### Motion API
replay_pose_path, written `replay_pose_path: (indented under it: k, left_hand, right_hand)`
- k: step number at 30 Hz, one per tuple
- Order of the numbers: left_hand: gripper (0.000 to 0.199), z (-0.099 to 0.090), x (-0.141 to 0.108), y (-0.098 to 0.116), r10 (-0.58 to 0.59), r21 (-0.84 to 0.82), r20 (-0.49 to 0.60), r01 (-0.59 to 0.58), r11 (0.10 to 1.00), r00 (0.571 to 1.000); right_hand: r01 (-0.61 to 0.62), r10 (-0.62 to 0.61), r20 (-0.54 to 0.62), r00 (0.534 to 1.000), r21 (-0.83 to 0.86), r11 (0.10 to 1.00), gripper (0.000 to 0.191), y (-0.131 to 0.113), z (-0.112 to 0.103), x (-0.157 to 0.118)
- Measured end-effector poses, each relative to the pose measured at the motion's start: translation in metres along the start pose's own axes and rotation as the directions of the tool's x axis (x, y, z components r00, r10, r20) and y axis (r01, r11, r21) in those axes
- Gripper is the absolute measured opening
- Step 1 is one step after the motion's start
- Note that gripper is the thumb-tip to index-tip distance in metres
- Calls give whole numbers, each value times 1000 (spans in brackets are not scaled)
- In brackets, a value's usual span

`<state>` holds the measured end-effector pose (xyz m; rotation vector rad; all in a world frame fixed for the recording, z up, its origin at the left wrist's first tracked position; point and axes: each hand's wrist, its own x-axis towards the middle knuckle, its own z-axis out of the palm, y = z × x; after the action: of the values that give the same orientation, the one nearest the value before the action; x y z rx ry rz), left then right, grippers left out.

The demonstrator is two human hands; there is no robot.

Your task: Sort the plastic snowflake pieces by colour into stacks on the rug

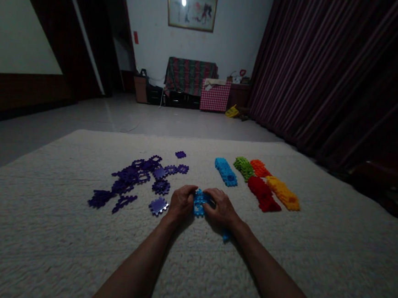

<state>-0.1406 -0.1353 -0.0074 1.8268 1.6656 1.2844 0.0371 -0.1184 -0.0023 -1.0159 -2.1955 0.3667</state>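
Between my two hands is a small stack of light-blue interlocking plastic tiles, low over the cream quilted surface. My left hand grips its left side with curled fingers. On the opposite side my right hand holds it, thumb and fingers bent around the edge. Part of the stack is hidden by the fingers. Another blue piece shows just under my right wrist. A flat purple tile lies just left of my left hand.
Loose purple tiles are heaped to the left. Neat rows stand to the right: blue, green, orange, red and yellow. The cream quilt lies beneath everything; a purple curtain hangs at the right.
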Motion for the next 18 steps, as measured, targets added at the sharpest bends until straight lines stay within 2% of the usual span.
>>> replay_pose_path:
  k: [4, 8, 14, 18]
  left_hand:
    - [33, -3, -2, 4, 102, 56, 91, -108, 993, 991]
    - [35, -3, -3, 2, 175, 91, 129, -188, 978, 976]
    - [26, -2, -2, 3, 102, 144, 86, -114, 983, 991]
    - [24, 0, -2, 2, 56, 187, 8, -57, 981, 998]
  right_hand:
    - [-27, 27, 1, 1000, 28, 999, 33, 3, -4, 3]
    - [-62, 63, -6, 998, 126, 990, 33, 5, -7, 5]
    - [-91, 94, -28, 995, 97, 991, 33, 8, -10, 9]
    - [-99, 98, 32, 995, 25, 995, 40, 7, -14, 10]
